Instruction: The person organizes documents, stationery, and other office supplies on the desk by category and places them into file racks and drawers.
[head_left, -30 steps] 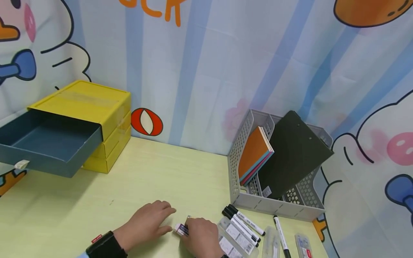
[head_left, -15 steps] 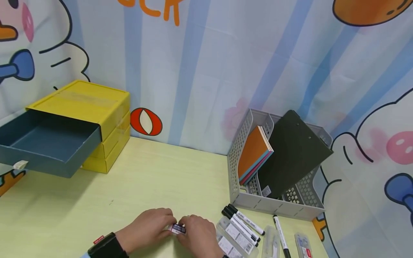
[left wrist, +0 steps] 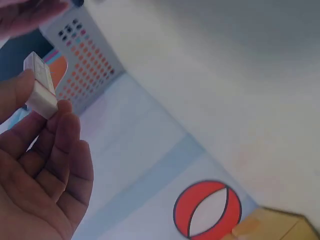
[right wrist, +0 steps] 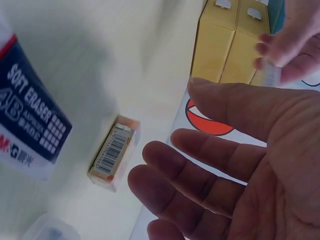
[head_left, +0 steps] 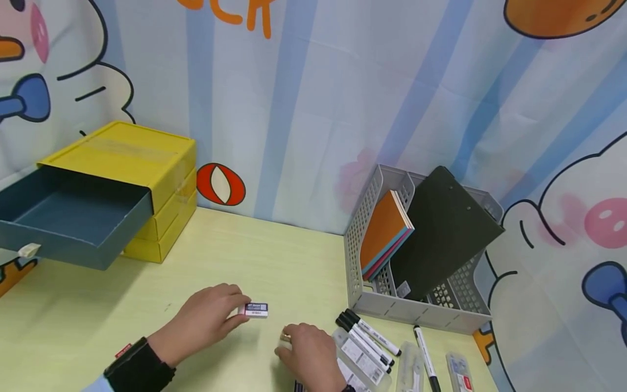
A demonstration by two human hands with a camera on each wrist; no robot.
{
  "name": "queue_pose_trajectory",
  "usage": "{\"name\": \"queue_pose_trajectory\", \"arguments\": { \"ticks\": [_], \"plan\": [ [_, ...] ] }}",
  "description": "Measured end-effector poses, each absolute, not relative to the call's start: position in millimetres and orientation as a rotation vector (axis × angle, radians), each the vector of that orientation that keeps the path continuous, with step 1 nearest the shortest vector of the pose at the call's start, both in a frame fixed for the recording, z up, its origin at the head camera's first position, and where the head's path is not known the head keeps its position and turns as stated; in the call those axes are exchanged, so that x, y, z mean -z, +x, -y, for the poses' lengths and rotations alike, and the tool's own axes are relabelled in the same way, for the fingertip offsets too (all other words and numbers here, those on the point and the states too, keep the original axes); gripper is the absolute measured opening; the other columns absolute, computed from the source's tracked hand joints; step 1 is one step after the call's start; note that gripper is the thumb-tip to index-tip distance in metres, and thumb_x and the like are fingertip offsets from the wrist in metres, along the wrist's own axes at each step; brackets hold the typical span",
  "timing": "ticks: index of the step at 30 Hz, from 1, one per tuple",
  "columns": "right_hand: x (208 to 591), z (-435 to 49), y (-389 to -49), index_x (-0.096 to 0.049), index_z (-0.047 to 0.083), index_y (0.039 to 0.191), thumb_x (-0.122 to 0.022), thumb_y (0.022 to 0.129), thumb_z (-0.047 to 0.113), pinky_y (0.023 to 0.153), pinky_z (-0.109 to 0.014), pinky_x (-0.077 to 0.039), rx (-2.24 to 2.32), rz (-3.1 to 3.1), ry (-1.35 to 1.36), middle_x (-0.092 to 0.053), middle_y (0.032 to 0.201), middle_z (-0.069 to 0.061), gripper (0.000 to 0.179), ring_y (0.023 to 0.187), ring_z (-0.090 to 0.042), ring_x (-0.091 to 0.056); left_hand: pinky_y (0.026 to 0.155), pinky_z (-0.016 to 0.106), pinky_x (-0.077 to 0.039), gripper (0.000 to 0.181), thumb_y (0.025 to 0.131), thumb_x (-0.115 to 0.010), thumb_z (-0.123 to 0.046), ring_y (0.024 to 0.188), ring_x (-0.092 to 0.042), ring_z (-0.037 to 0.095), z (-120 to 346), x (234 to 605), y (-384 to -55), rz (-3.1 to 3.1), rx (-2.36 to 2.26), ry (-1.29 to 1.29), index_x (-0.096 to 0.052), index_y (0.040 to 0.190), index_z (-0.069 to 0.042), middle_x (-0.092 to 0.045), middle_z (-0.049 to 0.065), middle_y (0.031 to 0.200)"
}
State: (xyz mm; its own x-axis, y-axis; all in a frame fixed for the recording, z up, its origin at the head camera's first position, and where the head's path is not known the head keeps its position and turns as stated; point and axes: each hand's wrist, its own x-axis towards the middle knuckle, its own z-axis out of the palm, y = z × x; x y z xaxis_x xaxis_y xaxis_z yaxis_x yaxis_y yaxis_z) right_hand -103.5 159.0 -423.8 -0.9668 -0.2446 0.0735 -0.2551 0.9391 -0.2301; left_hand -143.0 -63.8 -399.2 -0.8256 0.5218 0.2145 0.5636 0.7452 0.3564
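While the left hand (head_left: 203, 321) has a small eraser (head_left: 257, 310) pinched in a narrow grip between thumb and fingers, lifted clear of the surface (head_left: 274, 261), we judge this to be a carrying step; the next move would call for a light, steady pinch. To its right, the right hand (head_left: 315, 354) has a loose grip, thumb apart from fingers and nothing held, near a barcoded box (right wrist: 112, 155) and a second eraser (right wrist: 32, 110).

Across the surface, we find yellow drawers (head_left: 122, 152) at far left, the top drawer (head_left: 88, 239) pulled out. Farther right, black-capped markers (head_left: 379, 337) lie by clear cases (head_left: 362, 359), whose contents we cannot properly make out. Behind them, a grey rack (head_left: 421, 313) holds notebooks (head_left: 384, 234) and a dark clipboard (head_left: 446, 234). Cartoon-printed cloth (head_left: 318, 109) backs the room.
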Motion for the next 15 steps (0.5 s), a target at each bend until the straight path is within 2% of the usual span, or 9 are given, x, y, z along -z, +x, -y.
{"name": "queue_pose_trajectory", "arguments": {
  "ticks": [5, 10, 15],
  "plan": [
    [424.3, -161.8, -102.2, -0.076, 0.017, 0.097, -0.079, 0.079, 0.033, 0.060, -0.034, -0.047, -0.367, 3.010, 0.392, -0.069, 0.082, 0.001, 0.024, 0.075, -0.019, -0.065, 0.075, 0.037, -0.054, 0.031, 0.084, -0.080, -0.027, 0.085, -0.060, 0.015, 82.3, 370.9, -145.0, 2.761, 0.615, -0.741, -0.073, 0.109, -0.011, -0.067, -0.002, 0.098],
    [422.7, -164.4, -103.4, -0.075, 0.015, 0.097, -0.078, 0.079, 0.034, 0.059, -0.035, -0.047, -0.355, 3.010, 0.360, -0.069, 0.081, 0.000, 0.027, 0.074, -0.021, -0.065, 0.071, 0.042, -0.052, 0.032, 0.086, -0.079, -0.023, 0.083, -0.059, 0.023, 109.3, 344.4, -146.3, 2.581, 0.647, -0.600, -0.071, 0.111, -0.005, -0.069, 0.007, 0.099],
    [422.1, -167.4, -105.0, -0.075, 0.012, 0.096, -0.077, 0.080, 0.035, 0.058, -0.036, -0.046, -0.353, 3.027, 0.332, -0.068, 0.080, -0.001, 0.028, 0.072, -0.021, -0.064, 0.069, 0.051, -0.048, 0.032, 0.086, -0.077, -0.015, 0.084, -0.056, 0.035, 140.2, 318.5, -147.2, 2.446, 0.619, -0.375, -0.068, 0.110, 0.003, -0.066, 0.022, 0.103]
  ]
}}
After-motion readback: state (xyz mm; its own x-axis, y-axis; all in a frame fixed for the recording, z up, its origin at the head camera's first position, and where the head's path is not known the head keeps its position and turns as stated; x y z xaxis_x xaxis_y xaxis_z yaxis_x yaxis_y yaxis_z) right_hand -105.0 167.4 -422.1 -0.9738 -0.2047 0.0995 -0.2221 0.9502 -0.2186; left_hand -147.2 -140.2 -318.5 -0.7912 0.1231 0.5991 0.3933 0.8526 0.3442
